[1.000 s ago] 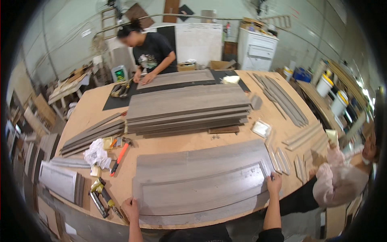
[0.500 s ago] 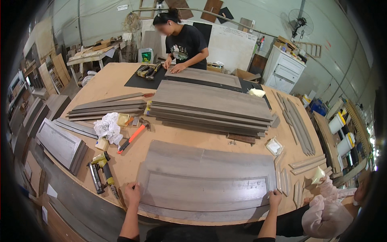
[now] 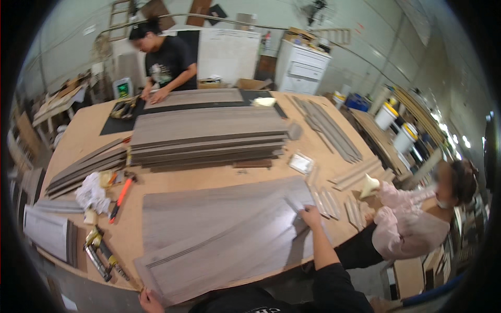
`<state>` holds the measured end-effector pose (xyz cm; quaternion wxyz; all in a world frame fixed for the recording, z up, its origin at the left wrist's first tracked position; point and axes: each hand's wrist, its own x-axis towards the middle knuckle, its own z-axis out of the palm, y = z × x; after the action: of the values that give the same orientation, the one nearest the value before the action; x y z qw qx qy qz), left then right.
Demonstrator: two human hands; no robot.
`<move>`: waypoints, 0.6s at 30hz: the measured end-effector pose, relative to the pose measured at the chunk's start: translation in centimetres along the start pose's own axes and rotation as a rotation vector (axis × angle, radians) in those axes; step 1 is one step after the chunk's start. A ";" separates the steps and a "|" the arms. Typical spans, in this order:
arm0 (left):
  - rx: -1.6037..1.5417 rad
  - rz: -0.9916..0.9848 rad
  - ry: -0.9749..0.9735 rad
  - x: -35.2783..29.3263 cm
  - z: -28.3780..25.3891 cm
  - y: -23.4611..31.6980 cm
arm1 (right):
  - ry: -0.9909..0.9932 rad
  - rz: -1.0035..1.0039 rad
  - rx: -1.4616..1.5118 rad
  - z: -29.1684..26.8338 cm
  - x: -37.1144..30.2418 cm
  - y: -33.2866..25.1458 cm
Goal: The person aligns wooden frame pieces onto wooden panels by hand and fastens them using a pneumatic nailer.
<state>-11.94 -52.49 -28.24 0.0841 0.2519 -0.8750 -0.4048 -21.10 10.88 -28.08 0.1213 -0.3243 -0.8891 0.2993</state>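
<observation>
A grey wood-grain cabinet panel (image 3: 219, 253) with a grooved frame lies askew over another flat grey board (image 3: 180, 211). My left hand (image 3: 150, 301) grips the framed panel's near left corner, past the table's front edge. At its right end, my right hand (image 3: 311, 216) has fingers closed on the panel's far corner. The underside of the framed panel is hidden. To the left lie a yellow-and-black nail gun (image 3: 102, 255) and a hammer (image 3: 121, 198) with an orange handle.
Behind the boards stands a stack of grey panels (image 3: 209, 128) on the wooden table (image 3: 68, 167). Across it, a co-worker (image 3: 169, 62) handles a panel; another person in pink (image 3: 409, 224) holds a pale yellow pad at right. Grey strips (image 3: 329, 128) lie at the right.
The framed panel has swung round, its left end toward me and its right end away, uncovering the board below. My left hand moved nearer and my right hand farther. The view has turned right.
</observation>
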 end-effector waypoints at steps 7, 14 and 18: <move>-0.312 0.123 0.058 -1.5 0.5 -2.3 | 0.009 -0.030 -0.052 0.9 1.9 -1.3; -0.497 -0.064 0.037 -3.8 4.2 -5.3 | -0.083 -0.081 -0.108 2.1 6.2 0.2; -0.638 -0.152 0.092 -7.9 4.7 2.2 | 0.058 -0.101 -0.193 2.9 8.9 -0.8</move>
<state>-7.63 -44.11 -29.24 0.1677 0.2956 -0.6781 -0.6517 -29.45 14.79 -29.69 0.1300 -0.2976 -0.9252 0.1964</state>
